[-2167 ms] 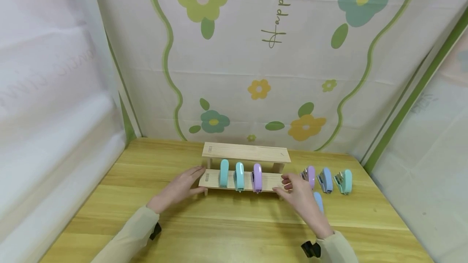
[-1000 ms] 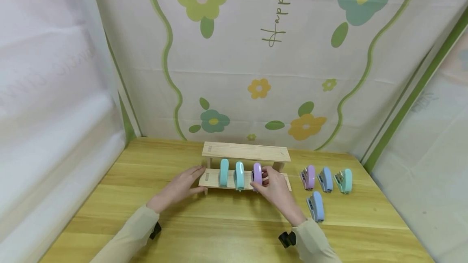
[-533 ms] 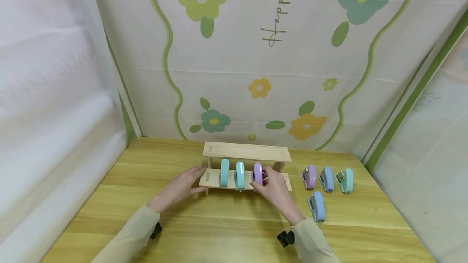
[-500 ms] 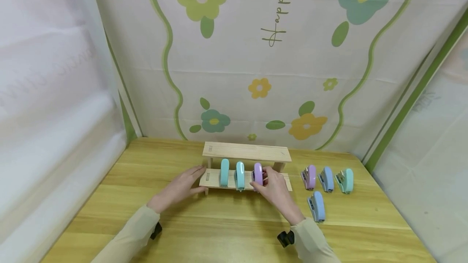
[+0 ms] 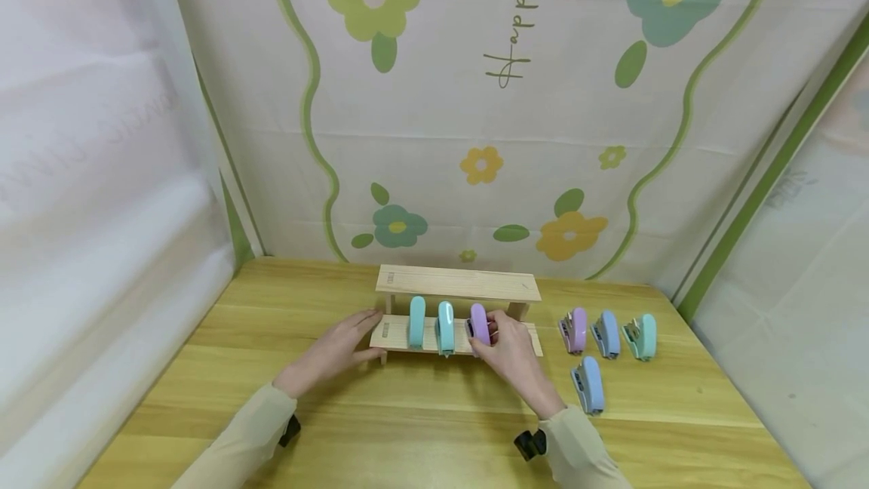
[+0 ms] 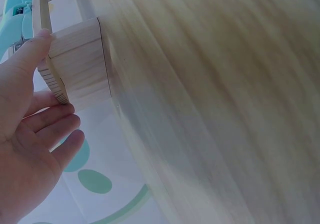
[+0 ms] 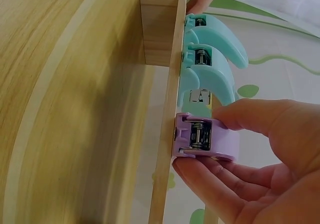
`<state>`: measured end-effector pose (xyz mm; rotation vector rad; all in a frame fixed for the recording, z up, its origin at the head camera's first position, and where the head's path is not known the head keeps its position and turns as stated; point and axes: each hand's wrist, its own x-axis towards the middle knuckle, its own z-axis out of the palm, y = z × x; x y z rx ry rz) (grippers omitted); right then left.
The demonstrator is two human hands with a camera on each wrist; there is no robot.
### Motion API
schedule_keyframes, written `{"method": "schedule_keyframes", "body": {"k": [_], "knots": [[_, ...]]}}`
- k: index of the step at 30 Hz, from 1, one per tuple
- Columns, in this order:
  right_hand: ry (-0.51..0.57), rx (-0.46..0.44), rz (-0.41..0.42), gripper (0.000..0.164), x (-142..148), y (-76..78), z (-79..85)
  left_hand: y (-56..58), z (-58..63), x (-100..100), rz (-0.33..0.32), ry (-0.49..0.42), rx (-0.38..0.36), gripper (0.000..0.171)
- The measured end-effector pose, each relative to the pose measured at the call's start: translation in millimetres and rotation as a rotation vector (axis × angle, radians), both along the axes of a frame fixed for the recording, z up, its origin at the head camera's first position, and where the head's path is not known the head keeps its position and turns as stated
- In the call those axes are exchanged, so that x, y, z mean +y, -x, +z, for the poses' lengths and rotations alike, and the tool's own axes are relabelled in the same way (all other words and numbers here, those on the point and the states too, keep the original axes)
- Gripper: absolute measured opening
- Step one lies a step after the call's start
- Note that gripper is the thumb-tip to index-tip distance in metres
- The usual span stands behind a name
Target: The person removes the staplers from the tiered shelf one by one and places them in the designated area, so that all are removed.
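A two-tier wooden shelf (image 5: 458,283) stands on the table, with two teal staplers (image 5: 417,322) and a purple stapler (image 5: 478,323) in a row on its lower board. My right hand (image 5: 513,353) pinches the purple stapler, thumb on one side and fingers on the other, as the right wrist view shows. The stapler rests on the board there. At the left end of the lower board, my left hand (image 5: 333,353) holds the shelf. In the left wrist view its thumb lies on the board's front edge and the fingers touch the end.
To the right of the shelf, another purple stapler (image 5: 575,330), a blue one (image 5: 606,335) and a teal one (image 5: 640,337) stand on the table (image 5: 407,429). A second blue stapler (image 5: 588,385) sits nearer. Patterned cloth (image 5: 434,96) hangs behind.
My right hand has moved left from the shelf's right end to the purple stapler and taken hold of it, uncovering the nearer blue stapler. The left hand has stayed at the shelf's left end.
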<state>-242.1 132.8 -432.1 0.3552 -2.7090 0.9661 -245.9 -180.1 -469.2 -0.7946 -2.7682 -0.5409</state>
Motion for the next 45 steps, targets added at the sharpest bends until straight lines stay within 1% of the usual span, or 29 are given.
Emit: {"method": "schedule_keyframes", "body": {"k": [9, 17, 23, 30, 35, 40, 45], "knots": [[0.017, 0.008, -0.017, 0.032, 3, -0.6, -1.5, -0.1, -0.4, 0, -0.002, 0.007, 0.004, 0.070], [0.039, -0.007, -0.034, 0.031, 5, -2.6, -0.1, -0.8, 1.4, 1, -0.008, 0.005, 0.006, 0.071], [0.039, -0.008, -0.039, 0.031, 9, -3.6, 1.8, -1.0, 0.3, 0, -0.005, 0.001, 0.008, 0.071], [0.046, -0.002, -0.046, 0.030, 16, -6.3, 7.5, -0.5, -2.3, -1, -0.002, -0.004, 0.001, 0.071], [0.035, 0.013, -0.070, 0.029, 23, -8.5, 13.0, -0.1, -2.6, -1, -0.007, -0.007, 0.005, 0.071], [0.011, 0.020, -0.102, 0.028, 34, -10.7, 16.7, -0.3, -2.2, -1, -0.001, -0.012, -0.011, 0.071], [0.024, 0.030, -0.106, 0.033, 46, -13.1, 19.2, -0.4, -1.4, -1, 0.001, -0.013, -0.018, 0.071]]}}
